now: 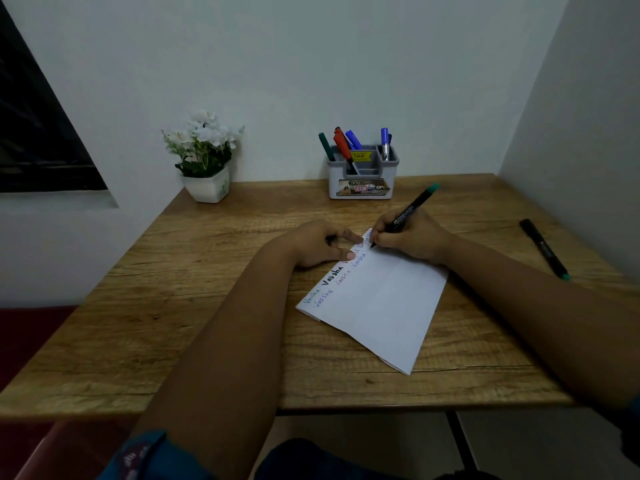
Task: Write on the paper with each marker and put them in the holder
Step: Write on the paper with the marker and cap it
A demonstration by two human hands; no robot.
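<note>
Fingers point(381, 237) of the right hand point(412, 240) pinch a green marker point(405, 216), tip on the paper point(377, 303); left hand point(322, 244) lies flat, pinning it. Several markers already sit in the holder point(363, 174), one more point(543, 249) waits on the table point(207, 306), so I'd guess nearly done.

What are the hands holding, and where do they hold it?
The right hand grips a black marker low on its barrel, near the tip. The left hand presses on the paper.

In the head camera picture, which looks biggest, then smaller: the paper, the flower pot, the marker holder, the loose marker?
1. paper
2. marker holder and flower pot look alike, so no ranking
3. loose marker

The paper lies nearer the camera, so real sizes are unsure.
</note>
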